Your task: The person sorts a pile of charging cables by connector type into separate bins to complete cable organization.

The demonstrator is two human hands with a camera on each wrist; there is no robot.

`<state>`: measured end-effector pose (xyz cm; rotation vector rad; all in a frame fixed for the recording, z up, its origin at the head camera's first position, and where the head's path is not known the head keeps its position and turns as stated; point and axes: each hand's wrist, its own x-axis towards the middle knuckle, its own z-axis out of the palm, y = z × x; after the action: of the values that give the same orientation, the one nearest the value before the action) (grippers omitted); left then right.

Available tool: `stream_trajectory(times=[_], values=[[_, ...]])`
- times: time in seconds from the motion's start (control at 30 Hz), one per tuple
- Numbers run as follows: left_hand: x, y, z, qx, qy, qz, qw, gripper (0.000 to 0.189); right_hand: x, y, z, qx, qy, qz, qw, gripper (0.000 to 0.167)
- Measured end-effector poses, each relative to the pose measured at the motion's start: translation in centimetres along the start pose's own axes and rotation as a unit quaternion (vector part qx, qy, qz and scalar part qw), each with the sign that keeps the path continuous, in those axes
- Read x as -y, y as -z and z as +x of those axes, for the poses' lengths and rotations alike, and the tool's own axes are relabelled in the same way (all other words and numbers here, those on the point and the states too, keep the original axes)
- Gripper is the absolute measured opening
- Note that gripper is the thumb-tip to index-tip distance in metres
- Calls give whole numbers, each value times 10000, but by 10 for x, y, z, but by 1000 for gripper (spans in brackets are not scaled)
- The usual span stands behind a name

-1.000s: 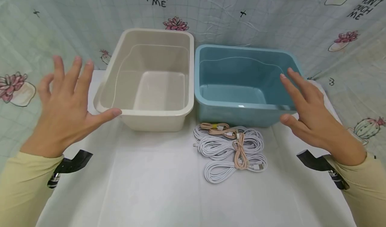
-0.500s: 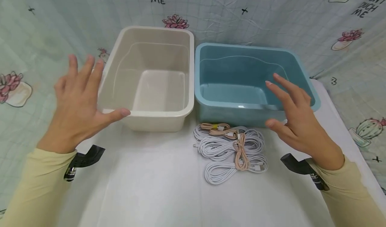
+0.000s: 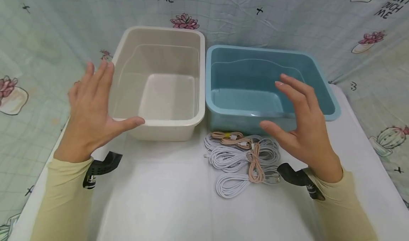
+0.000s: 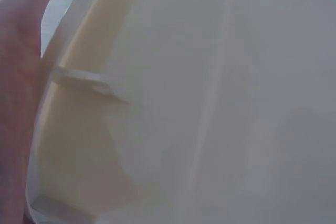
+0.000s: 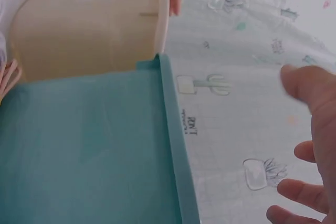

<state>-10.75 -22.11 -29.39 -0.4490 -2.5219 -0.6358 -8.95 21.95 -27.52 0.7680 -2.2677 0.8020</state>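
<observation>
My left hand [image 3: 91, 109] is spread at the left side of a cream plastic bin [image 3: 166, 130], its thumb over the bin's front left corner. Whether it touches the rim I cannot tell. My right hand [image 3: 306, 127] hovers over the front right part of a blue plastic bin [image 3: 230, 118], fingers apart and holding nothing. In front of the blue bin lies a heap of coiled white cables [image 3: 231, 186] and tan cables [image 3: 254, 162]. In the right wrist view the fingers stand apart from the blue bin's wall [image 5: 89, 150]. The left wrist view shows the cream bin's outer wall [image 4: 173, 103] close up.
Both bins stand side by side on a white-covered table [image 3: 159, 198]. A printed cloth [image 3: 233, 17] hangs behind them and along both sides. The blue bin sits right of the cream one, their rims nearly meeting.
My left hand has moved right, closer to the cream bin. My right hand has moved left, over the blue bin and nearer the cables. The bins and cables stay in place.
</observation>
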Motion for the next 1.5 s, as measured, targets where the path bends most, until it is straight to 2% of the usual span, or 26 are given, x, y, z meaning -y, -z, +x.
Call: stream_trajectory(times=[0.13, 0.3, 0.37, 0.47, 0.6, 0.73, 0.9, 1.13, 1.23, 1.4, 1.5], values=[[1, -1, -5, 69, 279, -176, 9994, 133, 8, -8, -2, -268, 6, 159, 9995, 74], [0, 0, -5, 124, 332, -65, 9994, 134, 11, -16, -8, -470, 178, 205, 9985, 68], [1, 2, -4, 298, 399, -3, 9988, 133, 12, -19, -13, -517, 211, 219, 9982, 66], [3, 6, -4, 721, 620, 30, 9955, 132, 13, -23, -18, -426, 245, 267, 9984, 64], [6, 9, -5, 1116, 836, 29, 9902, 132, 13, -30, -23, -11, 367, 308, 9989, 60], [7, 9, -6, 1165, 802, -20, 9899, 135, 12, -35, -27, 340, 663, 249, 9969, 51], [6, 10, -5, 1360, 834, 5, 9872, 139, 9, -38, -29, 544, 834, 100, 9950, 45], [6, 11, -3, 1918, 754, 464, 9774, 136, 8, -31, -33, 1224, 789, -385, 9886, 50], [6, 12, -4, 2034, 746, 588, 9745, 133, 6, -31, -35, 1558, 776, -700, 9823, 54], [6, 13, -4, 2000, 740, 660, 9748, 131, 4, -39, -40, 2448, 697, -919, 9627, 34], [5, 15, -4, 1967, 788, 692, 9749, 132, 3, -46, -41, 2801, 689, -990, 9524, 33]])
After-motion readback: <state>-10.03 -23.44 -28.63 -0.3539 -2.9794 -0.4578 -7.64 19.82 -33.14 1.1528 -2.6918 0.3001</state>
